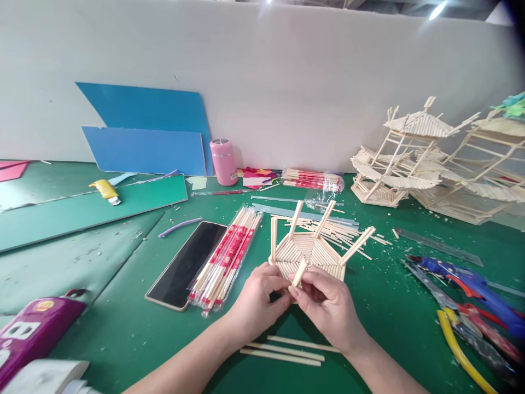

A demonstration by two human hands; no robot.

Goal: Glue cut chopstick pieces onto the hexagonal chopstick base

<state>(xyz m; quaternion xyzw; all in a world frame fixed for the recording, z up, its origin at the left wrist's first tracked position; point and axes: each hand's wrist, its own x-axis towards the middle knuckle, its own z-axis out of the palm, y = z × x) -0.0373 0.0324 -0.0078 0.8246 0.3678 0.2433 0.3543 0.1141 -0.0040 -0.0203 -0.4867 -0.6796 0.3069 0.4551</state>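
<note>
Stick frame (308, 247) sits right of the phone (186, 265), its near post (301, 272) pinched by the right hand (334, 307), thumb against fingers. The left hand (259, 300) curls its fingers at the near edge, grip unclear. Wrapped chopsticks (230, 253) overlap the phone.

A craft workshop is suggested: the green worktable (131, 328) is littered with loose sticks (337, 234), hand tools (488, 300) are laid right of the right hand (330, 301), and stick-built towers (410, 179) are placed beyond it.
</note>
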